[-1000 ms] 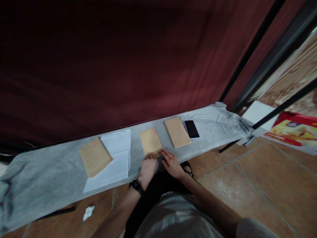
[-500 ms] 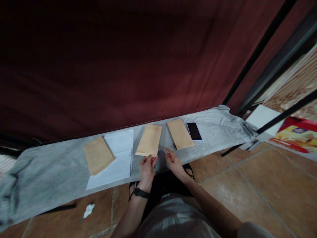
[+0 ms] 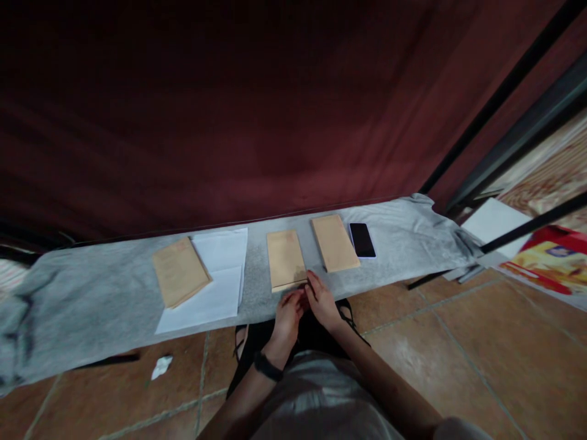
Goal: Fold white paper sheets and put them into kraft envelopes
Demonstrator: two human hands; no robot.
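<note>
A tan paper envelope (image 3: 285, 256) is in front of me on the grey cloth, its lower edge towards me. My left hand (image 3: 288, 315), with a dark band on its wrist, has its fingers curled in at that envelope's lower right corner. Its fingertips are partly hidden. Beside it, my right hand (image 3: 322, 302) has its fingers stretched out, the tips touching the same corner. To the right lies a stack of tan envelopes (image 3: 335, 243). On the left, more tan envelopes (image 3: 180, 272) partly cover white paper sheets (image 3: 224, 275).
A dark-screened phone (image 3: 362, 239) lies right of the envelopes. The narrow bench (image 3: 105, 299) is covered in grey cloth, with a dark red curtain (image 3: 257, 134) behind. A red and yellow box (image 3: 554, 260) is at far right. Crumpled white paper (image 3: 162, 367) lies on the tiled floor.
The middle envelope has turned more upright and shifted slightly right. My left hand has moved right, close to my right hand, whose fingertips now touch the envelope's corner.
</note>
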